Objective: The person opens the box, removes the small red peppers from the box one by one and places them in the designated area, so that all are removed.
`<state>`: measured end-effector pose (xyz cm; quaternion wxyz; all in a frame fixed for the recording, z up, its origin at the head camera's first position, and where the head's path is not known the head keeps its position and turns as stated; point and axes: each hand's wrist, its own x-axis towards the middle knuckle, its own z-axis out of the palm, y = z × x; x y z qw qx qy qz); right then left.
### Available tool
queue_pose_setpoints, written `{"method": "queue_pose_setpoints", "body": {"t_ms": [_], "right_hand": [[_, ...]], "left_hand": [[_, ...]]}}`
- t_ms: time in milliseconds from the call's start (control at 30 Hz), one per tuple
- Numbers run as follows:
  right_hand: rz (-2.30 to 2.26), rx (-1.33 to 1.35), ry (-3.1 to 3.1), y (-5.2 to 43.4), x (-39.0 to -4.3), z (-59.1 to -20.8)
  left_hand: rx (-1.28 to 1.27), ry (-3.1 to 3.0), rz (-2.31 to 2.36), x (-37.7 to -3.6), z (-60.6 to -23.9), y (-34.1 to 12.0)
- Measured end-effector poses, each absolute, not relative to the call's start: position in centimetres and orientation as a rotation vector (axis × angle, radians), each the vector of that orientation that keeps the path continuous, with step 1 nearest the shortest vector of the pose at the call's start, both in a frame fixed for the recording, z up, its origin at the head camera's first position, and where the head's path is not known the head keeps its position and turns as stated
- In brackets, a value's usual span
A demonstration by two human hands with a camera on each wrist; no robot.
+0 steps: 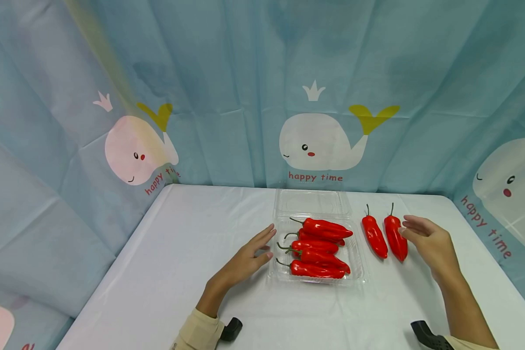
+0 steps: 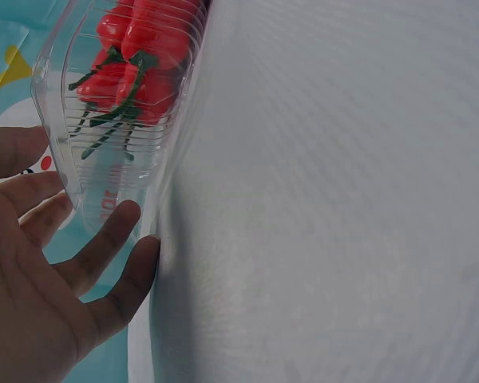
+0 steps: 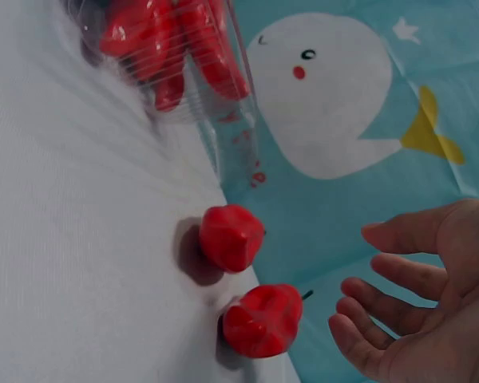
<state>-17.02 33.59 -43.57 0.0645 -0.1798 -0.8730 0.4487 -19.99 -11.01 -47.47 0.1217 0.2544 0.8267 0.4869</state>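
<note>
Right hand point(image 1: 430, 243) is hovering with fingers spread and relaxed, gripping nothing; fingertips are sitting just at 3 o'clock of the outer loose pepper point(image 1: 395, 237), touching or nearly so, contact not certain. The second loose pepper point(image 1: 374, 236) is lying parallel at its 9 o'clock, both stems pointing to 12 o'clock, both resting on the white table point(image 1: 166, 272).

Left hand point(image 1: 249, 257) is lying open, fingers straight, holding nothing; fingertips are reaching the clear plastic tray point(image 1: 358, 277) at its 9 o'clock edge, little finger against the rim in the left wrist view.

Packed peppers point(image 1: 317, 248), four or five, are lying crosswise inside the tray, stems toward 9 o'clock. The tray's hinged lid point(image 1: 311, 201) is standing open at 12 o'clock. Whale-print curtain point(image 1: 319, 141) is hanging behind.
</note>
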Motion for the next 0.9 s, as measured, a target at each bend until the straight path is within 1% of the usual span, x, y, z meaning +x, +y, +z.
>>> {"method": "queue_pose_setpoints", "body": {"t_ms": [133, 367, 567, 900], "right_hand": [[1.340, -0.487, -2.637, 32.7, -16.8, -42.8], [1.309, -0.307, -2.640, 31.4, -16.4, -42.1], [1.296, -0.159, -2.629, 30.5, -16.1, -41.9], [1.372, 0.006, -2.669, 29.3, -16.1, -41.6]], "left_hand": [[0.745, 2.417, 1.419, -20.0, -47.5, -11.0], [0.770, 2.412, 1.423, -20.0, -47.5, -11.0], [0.778, 2.396, 1.433, -20.1, -47.4, -11.1], [0.758, 2.416, 1.412, -19.9, -47.3, -10.9]]}}
